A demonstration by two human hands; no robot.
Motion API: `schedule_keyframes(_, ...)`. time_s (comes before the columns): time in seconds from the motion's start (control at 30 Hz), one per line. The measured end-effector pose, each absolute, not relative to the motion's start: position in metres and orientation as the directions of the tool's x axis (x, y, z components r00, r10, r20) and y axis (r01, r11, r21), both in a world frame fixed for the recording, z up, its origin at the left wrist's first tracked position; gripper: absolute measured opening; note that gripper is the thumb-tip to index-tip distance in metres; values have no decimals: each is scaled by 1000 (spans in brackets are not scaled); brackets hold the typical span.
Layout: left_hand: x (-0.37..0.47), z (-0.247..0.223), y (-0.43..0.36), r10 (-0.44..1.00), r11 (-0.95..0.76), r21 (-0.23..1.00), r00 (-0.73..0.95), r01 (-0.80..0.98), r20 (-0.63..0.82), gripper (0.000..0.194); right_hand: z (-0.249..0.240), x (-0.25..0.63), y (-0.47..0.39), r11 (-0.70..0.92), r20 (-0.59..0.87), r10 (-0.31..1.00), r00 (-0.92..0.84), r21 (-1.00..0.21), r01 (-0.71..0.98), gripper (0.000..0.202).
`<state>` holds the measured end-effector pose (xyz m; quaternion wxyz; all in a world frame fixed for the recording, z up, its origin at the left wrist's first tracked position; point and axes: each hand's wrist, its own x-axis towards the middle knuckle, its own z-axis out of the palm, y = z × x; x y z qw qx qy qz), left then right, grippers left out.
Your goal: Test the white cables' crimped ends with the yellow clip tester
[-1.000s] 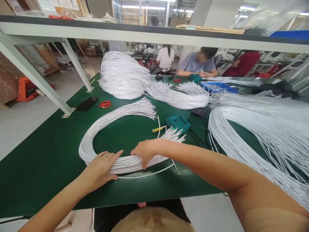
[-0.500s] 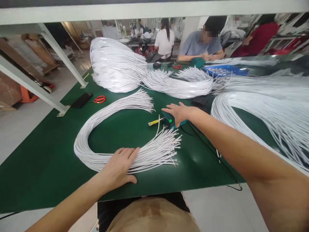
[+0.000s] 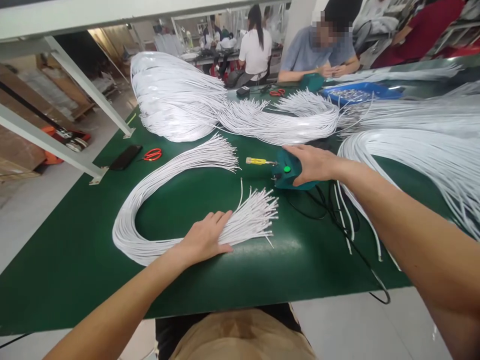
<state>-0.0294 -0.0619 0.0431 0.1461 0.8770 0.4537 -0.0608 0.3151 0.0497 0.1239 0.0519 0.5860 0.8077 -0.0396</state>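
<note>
A curved bundle of white cables (image 3: 129,215) lies on the green table in a C shape. My left hand (image 3: 206,236) is wrapped over its near end, just behind the loose cable tips. To the right, my right hand (image 3: 313,162) grips a teal device (image 3: 287,175) with a green button, fingers behind it and thumb on the near side. A yellow strip (image 3: 258,161) sticks out of the device toward the left. Black cords run from the device toward the table's front edge.
Red-handled scissors (image 3: 152,154) and a black phone-like object (image 3: 125,157) lie at left. Large white cable bundles (image 3: 176,100) stand behind, more (image 3: 405,155) at right. A blue tray (image 3: 362,92) sits farther back. A person (image 3: 318,47) works across the table. A metal frame post (image 3: 88,95) rises at left.
The teal device has moved right, away from the cable tips, with my right hand now gripped round it. My left hand has slid toward the tips, and the near end of the bundle looks more gathered.
</note>
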Motion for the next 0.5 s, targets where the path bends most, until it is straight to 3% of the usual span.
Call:
schedule_keyframes(0.17,-26,39,-14,842,-476,165,502,864,-198,80,145,314,11,408,-41,913,-407,10,913,113)
schedule_keyframes(0.33,-22,40,44,891,-377,205,414,903,-186,85,136,275,-27,596,-59,798,-599,-58,801,95)
schedule_keyframes(0.4,-25,42,61,899,-336,285,396,898,-188,94,126,258,-32,647,-87,754,-651,-66,759,92)
schedule_keyframes(0.5,-37,48,81,854,-248,549,447,799,-265,91,110,242,-28,670,-175,726,-665,-37,741,97)
